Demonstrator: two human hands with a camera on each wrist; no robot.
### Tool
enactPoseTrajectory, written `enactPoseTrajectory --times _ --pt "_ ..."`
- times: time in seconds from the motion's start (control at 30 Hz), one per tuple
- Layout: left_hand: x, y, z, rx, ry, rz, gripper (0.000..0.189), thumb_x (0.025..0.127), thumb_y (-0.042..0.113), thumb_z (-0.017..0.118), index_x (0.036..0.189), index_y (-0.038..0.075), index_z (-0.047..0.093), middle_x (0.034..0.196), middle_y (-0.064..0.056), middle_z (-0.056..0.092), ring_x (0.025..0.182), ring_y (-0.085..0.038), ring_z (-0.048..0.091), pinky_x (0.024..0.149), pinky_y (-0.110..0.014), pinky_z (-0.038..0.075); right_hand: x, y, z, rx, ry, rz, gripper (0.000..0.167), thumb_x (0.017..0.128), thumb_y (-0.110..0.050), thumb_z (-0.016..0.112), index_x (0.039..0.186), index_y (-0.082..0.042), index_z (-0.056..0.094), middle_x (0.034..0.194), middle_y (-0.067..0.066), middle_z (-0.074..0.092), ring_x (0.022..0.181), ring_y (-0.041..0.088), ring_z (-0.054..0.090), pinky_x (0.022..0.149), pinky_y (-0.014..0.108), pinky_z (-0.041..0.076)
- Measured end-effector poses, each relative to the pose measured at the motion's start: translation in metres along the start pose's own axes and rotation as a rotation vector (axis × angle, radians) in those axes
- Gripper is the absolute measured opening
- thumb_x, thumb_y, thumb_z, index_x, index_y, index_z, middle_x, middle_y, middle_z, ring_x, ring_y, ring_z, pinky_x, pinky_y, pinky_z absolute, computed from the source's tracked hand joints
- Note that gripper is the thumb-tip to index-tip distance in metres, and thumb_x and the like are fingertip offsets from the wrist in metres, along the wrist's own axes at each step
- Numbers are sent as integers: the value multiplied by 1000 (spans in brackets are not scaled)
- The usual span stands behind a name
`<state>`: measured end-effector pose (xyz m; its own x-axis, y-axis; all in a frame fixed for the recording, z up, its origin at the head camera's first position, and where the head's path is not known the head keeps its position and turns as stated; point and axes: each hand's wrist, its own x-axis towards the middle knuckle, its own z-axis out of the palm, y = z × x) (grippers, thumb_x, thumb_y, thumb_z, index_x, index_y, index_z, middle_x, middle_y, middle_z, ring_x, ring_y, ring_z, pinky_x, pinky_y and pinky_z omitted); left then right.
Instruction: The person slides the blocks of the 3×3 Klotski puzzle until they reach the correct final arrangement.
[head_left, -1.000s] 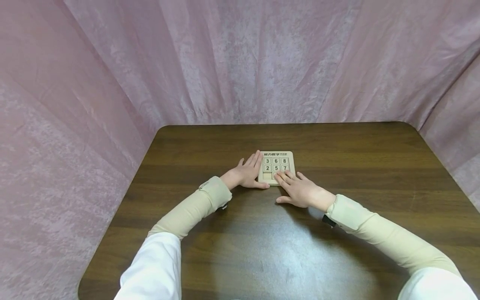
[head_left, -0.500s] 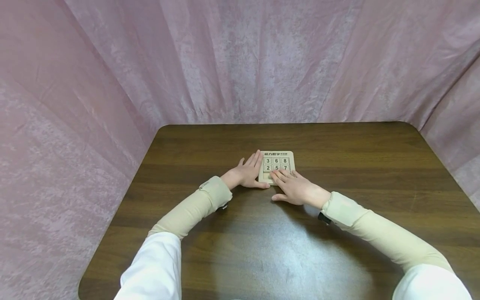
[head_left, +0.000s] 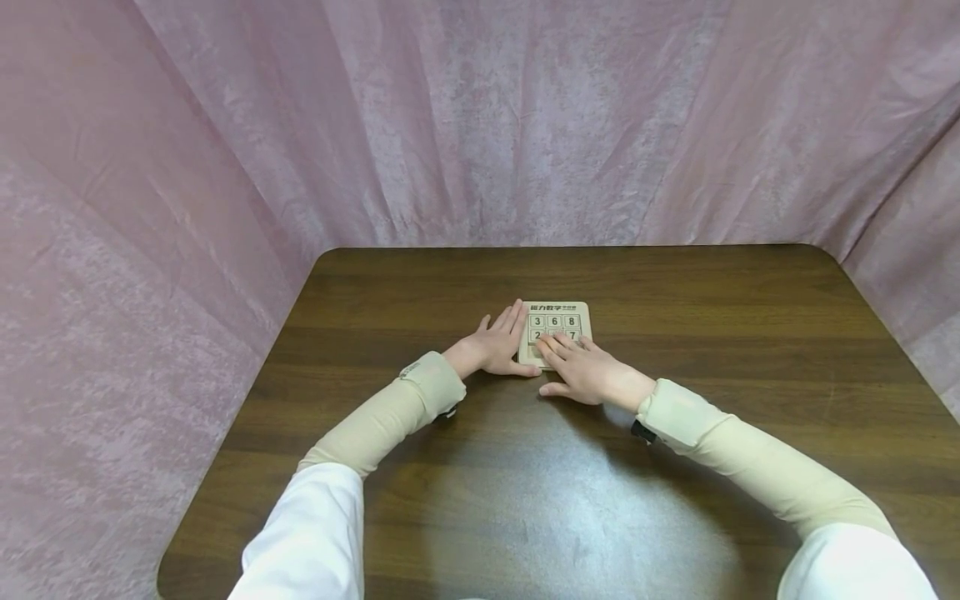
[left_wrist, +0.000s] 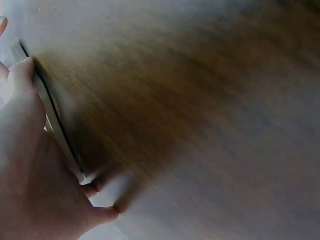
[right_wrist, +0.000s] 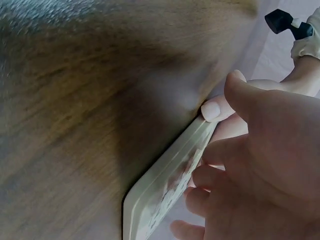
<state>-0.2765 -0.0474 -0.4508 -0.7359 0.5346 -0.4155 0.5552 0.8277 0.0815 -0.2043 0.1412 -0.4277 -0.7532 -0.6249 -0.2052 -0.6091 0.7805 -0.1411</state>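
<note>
A pale wooden number slide puzzle (head_left: pixel 553 307) lies flat on the table, with tiles 3, 6, 8, 2 and 7 showing. My left hand (head_left: pixel 495 346) steadies it: straight fingers lie along its left edge and the thumb rests at the near left corner. In the left wrist view, the thumb (left_wrist: pixel 22 75) touches the board's side. My right hand (head_left: pixel 588 371) reaches over the lower tiles from the right, fingertips on the board at the lower left, thumb held apart. Its fingers hide the middle tile and much of the bottom row. In the right wrist view, those fingers (right_wrist: pixel 207 177) bend slightly over the board's face.
The brown wooden table (head_left: pixel 420 292) has rounded corners and a bright glare patch near its front. Pink velvet curtains (head_left: pixel 480 125) hang behind and beside it. A small black device (right_wrist: pixel 280 22) sits at the left wrist.
My right hand has shifted left and slightly away across the puzzle, and its fingers now cover tile 5. The bottom-left slot, bare earlier, is now partly hidden. The left hand stays put.
</note>
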Motion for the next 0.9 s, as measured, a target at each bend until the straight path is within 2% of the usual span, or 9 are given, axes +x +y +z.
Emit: enactPoseTrajectory --times 0.4,0.63,0.9 --pt "1 0 1 16 2 -3 116 86 77 42 152 4 -18 161 -14 -21 152 -26 -5 119 -54 13 6 3 1 -17 14 -8 76 98 -48 49 150 2 28 156 23 29 145 39 26 112 61 25" --pt "-1 1 -1 15 -6 -2 115 86 77 41 152 5 -20 161 -13 -22 152 -25 -7 120 -54 12 10 4 1 7 -7 11 77 98 -48 48 152 2 24 157 22 26 146 39 23 114 61 21" --pt "-2 1 -1 1 4 -6 115 86 76 44 152 5 -19 161 -13 -20 152 -25 -6 119 -54 13 13 3 1 7 -10 -1 76 98 -47 49 151 3 27 156 23 27 145 40 24 114 61 21"
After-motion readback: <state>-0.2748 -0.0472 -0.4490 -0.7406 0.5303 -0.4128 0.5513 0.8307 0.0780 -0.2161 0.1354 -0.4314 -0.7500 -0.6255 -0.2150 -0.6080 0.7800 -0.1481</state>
